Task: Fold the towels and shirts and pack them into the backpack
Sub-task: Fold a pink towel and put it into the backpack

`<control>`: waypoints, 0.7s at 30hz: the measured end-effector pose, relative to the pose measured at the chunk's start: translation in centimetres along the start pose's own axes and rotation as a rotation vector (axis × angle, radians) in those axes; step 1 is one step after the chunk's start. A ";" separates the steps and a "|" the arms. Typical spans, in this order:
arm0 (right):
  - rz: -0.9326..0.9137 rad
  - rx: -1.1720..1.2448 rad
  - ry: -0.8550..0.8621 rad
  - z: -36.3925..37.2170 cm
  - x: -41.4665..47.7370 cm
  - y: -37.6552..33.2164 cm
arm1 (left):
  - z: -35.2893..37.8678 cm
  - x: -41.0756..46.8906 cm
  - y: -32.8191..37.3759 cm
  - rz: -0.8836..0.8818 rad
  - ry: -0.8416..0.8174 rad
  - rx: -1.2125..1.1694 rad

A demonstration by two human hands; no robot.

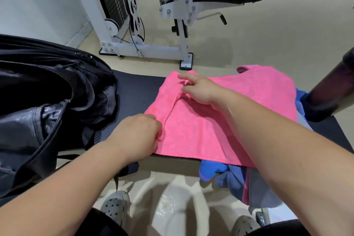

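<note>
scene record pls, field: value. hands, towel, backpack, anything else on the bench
surface: black padded bench
pink towel: spread on bench, partly folded, near edge hanging over the front
left hand: closed, pinching the towel's left edge
right hand: fingers on a towel fold near the far edge
backpack: black, unzipped and open, left of towel
blue clothes: bunched under the towel, hanging off the bench front
packed so far: cannot tell
</note>
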State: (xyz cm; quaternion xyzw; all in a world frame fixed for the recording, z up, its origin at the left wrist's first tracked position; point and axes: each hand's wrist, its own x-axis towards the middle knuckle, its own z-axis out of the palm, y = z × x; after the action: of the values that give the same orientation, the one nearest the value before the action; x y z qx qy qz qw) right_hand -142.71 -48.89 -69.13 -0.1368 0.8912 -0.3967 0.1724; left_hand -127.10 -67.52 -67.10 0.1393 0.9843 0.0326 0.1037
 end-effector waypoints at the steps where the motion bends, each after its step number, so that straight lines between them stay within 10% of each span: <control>1: -0.006 -0.133 -0.036 0.2 0.3 -0.3 | 0.1 0.1 -0.2 0.010 0.009 -0.016; 5: 0.026 -0.588 -0.115 1.5 1.7 -1.7 | -0.2 -0.1 -0.8 0.050 0.058 -0.073; 11: 0.058 -0.563 0.026 1.3 1.6 -2.1 | -1.5 -0.8 -0.2 0.145 0.138 -0.358; 21: 0.132 0.439 0.336 -5.6 -4.3 -0.2 | -2.5 0.0 7.1 0.170 0.137 -0.854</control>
State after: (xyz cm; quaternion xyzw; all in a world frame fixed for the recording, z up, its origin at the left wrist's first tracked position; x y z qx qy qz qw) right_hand -141.15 -43.65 -64.62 0.0299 0.8070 -0.5853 0.0730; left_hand -125.74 -60.82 -64.00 0.1619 0.8721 0.4541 0.0836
